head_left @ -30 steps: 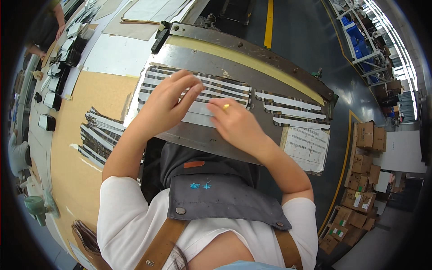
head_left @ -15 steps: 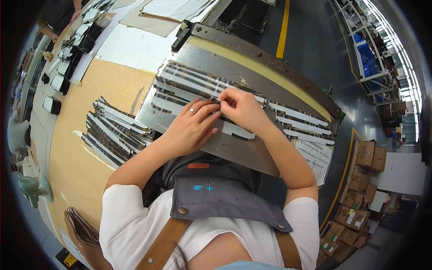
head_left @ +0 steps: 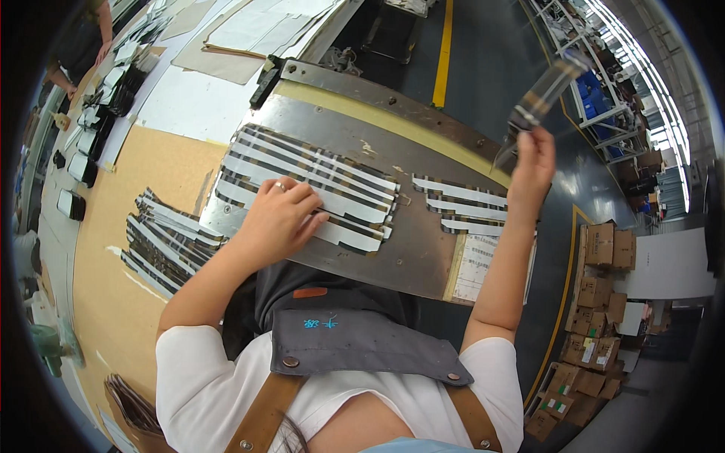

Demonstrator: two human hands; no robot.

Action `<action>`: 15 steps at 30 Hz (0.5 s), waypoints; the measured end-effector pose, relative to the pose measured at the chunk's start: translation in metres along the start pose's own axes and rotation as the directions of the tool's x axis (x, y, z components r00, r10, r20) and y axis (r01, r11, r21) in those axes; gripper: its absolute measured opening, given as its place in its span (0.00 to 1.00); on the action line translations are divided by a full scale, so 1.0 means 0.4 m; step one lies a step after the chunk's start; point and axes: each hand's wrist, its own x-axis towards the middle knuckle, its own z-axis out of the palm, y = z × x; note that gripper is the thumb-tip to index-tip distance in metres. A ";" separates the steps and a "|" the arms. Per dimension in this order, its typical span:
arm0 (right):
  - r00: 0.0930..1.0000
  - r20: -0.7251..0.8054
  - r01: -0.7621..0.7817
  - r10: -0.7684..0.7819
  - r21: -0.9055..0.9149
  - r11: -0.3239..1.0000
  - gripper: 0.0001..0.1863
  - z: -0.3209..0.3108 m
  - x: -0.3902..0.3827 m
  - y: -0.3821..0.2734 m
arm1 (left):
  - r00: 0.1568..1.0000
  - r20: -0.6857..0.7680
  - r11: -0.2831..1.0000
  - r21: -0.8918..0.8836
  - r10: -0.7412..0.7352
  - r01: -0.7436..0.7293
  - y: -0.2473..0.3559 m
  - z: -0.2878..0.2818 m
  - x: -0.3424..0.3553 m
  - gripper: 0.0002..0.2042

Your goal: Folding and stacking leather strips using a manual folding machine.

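Plaid strips with long white pieces on them (head_left: 302, 174) lie in rows on the steel plate (head_left: 400, 264). My left hand (head_left: 291, 211) rests on these strips, fingers slightly bent and apart. At the plate's far right side, my right hand (head_left: 532, 158) pinches a plaid strip (head_left: 547, 90), raised upright and blurred by motion. A shorter group of similar strips (head_left: 461, 204) lies right of the main rows. A looser pile of strips (head_left: 170, 241) is on the tan board (head_left: 109, 287) at left.
A metal bar (head_left: 377, 98) edges the plate's far side. Paper sheets (head_left: 257, 23) and stacked dark pieces (head_left: 98, 128) cover the upper left bench, where another person's hand (head_left: 102, 51) shows. Cardboard boxes (head_left: 596, 294) and shelving (head_left: 593, 106) stand at right beside the walkway (head_left: 498, 53).
My right hand has moved from the middle rows up and right, now lifting a strip. My left hand stays over the strips, shifting slightly. The view has shifted a little.
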 end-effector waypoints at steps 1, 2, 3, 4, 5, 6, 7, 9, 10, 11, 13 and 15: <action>0.975 0.112 0.218 -0.193 -0.312 0.925 0.07 -0.004 -0.004 0.021 | 0.990 0.127 0.998 -0.012 -0.057 0.059 0.000 -0.013 0.017 0.10; 0.904 0.273 0.426 -0.328 -0.558 0.712 0.07 0.002 -0.012 0.051 | 0.999 0.025 1.000 0.005 0.030 -0.030 -0.009 -0.002 0.039 0.08; 0.857 0.381 0.515 -0.347 -0.610 0.602 0.06 0.025 -0.038 0.085 | 0.999 0.021 0.999 0.009 0.038 -0.038 -0.005 0.004 0.066 0.08; 0.821 0.511 0.554 -0.253 -0.609 0.568 0.08 0.042 -0.065 0.119 | 0.988 -0.061 0.989 -0.034 0.140 -0.142 0.006 0.014 0.104 0.08; 0.781 0.621 0.542 -0.068 -0.620 0.567 0.09 0.059 -0.089 0.138 | 0.961 -0.143 0.966 -0.069 0.238 -0.250 0.016 0.021 0.141 0.09; 0.752 0.640 0.588 -0.155 -0.545 0.598 0.12 0.068 -0.110 0.163 | 0.951 -0.130 0.953 -0.082 0.279 -0.291 0.037 0.018 0.169 0.11; 0.752 0.639 0.589 -0.160 -0.543 0.599 0.12 0.079 -0.114 0.164 | 0.951 -0.131 0.954 -0.078 0.280 -0.291 0.038 0.030 0.196 0.11; 0.754 0.644 0.563 -0.125 -0.538 0.627 0.14 0.081 -0.122 0.159 | 0.917 -0.214 0.941 0.023 0.335 -0.338 0.031 0.073 0.248 0.13; 0.737 0.673 0.567 -0.059 -0.569 0.596 0.16 0.074 -0.124 0.153 | 0.936 -0.160 0.949 0.071 0.314 -0.306 0.021 0.092 0.276 0.16; 0.741 0.668 0.566 -0.064 -0.571 0.595 0.16 0.070 -0.129 0.151 | 0.934 -0.161 0.947 0.076 0.319 -0.311 0.011 0.110 0.293 0.16; 0.738 0.674 0.569 -0.029 -0.599 0.563 0.19 0.063 -0.138 0.151 | 0.989 -0.103 0.962 0.265 0.103 -0.072 -0.006 0.138 0.323 0.18; 0.735 0.678 0.562 0.008 -0.615 0.553 0.21 0.055 -0.152 0.150 | 0.998 -0.042 0.962 0.271 0.054 -0.041 -0.025 0.150 0.333 0.19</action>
